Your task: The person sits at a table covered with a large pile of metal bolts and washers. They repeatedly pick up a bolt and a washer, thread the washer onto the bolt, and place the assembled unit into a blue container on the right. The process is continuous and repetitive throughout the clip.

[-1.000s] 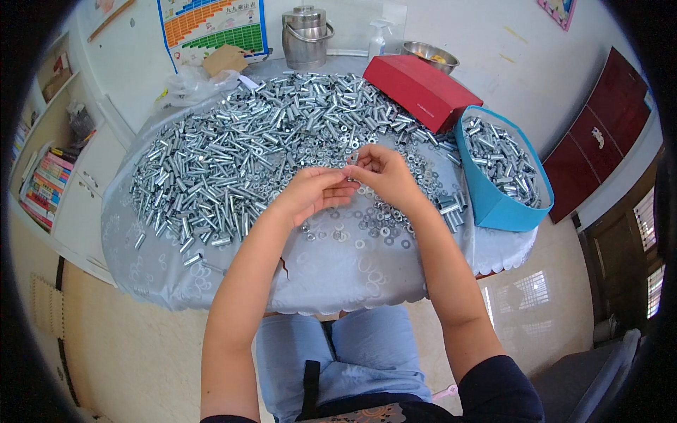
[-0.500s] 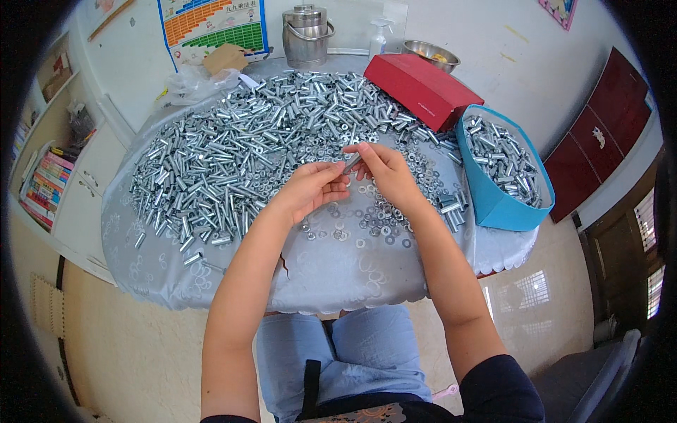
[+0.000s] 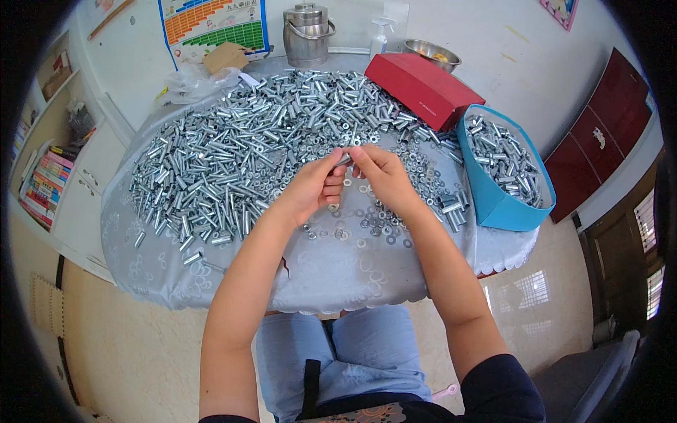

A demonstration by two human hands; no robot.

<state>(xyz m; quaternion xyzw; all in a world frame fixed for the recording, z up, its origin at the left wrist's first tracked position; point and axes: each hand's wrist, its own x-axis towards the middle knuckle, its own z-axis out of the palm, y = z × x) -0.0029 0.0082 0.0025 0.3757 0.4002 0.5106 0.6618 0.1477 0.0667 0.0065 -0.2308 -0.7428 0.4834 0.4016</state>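
Above the middle of the table, my left hand [image 3: 314, 187] and my right hand [image 3: 384, 178] meet at the fingertips. Between them is a short silvery metal sleeve [image 3: 343, 161], tilted and partly hidden by the fingers. The left thumb and forefinger pinch its lower end while the other left fingers curl in. My right thumb and fingers close around the upper end. Beneath the hands lie many loose flat washers [image 3: 384, 220]. A large heap of metal sleeves and bolts [image 3: 233, 141] spreads behind and to the left.
A blue fabric bin [image 3: 504, 211] full of metal sleeves stands at the right. Behind it lies a red box [image 3: 423, 88]. Along the back are a steel pail [image 3: 307, 39], a spray bottle [image 3: 379, 39], a metal bowl [image 3: 441, 58] and a plastic bag [image 3: 197, 84].
My left hand has moved slightly up and right, its fingers curling in from a looser pose to pinch the sleeve. My right fingers have drawn closer together around it.
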